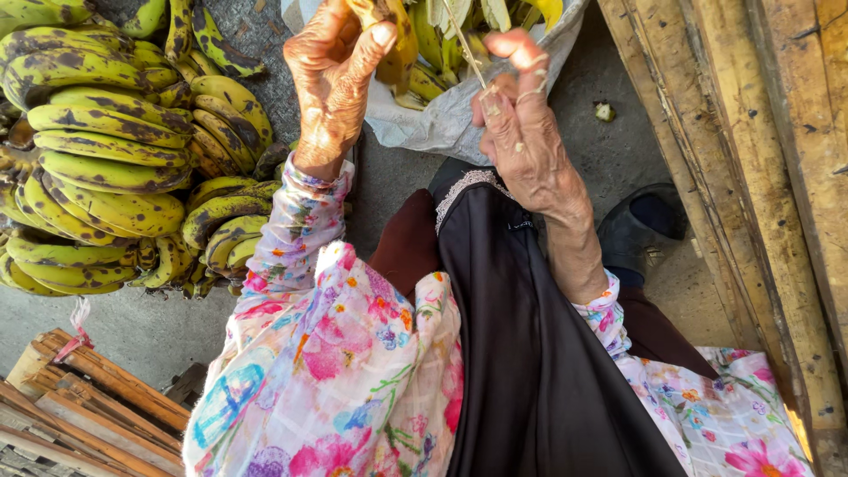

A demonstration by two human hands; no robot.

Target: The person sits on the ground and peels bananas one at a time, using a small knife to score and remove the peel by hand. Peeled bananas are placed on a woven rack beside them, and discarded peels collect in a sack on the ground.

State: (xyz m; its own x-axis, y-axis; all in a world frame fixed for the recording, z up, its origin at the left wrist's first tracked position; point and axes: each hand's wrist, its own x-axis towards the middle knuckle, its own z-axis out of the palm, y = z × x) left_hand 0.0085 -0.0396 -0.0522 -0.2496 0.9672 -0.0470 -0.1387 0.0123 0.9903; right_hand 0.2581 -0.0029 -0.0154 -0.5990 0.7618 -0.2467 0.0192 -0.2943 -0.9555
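My left hand (333,81) is raised and closed around a yellow banana (399,46) at the top of the view. My right hand (521,132) pinches a thin pale strip or stick (466,55) that slants up toward the bananas. Both hands hover over a white sack (442,119) with several yellow bananas (433,53) in it. I wear floral sleeves and a black cloth over my lap.
A large heap of yellow-green, black-spotted bananas (106,150) lies on the concrete at left. Wooden slats (79,397) lie at the lower left. Weathered wooden planks (760,177) run down the right side. A dark shoe (640,225) rests beside them.
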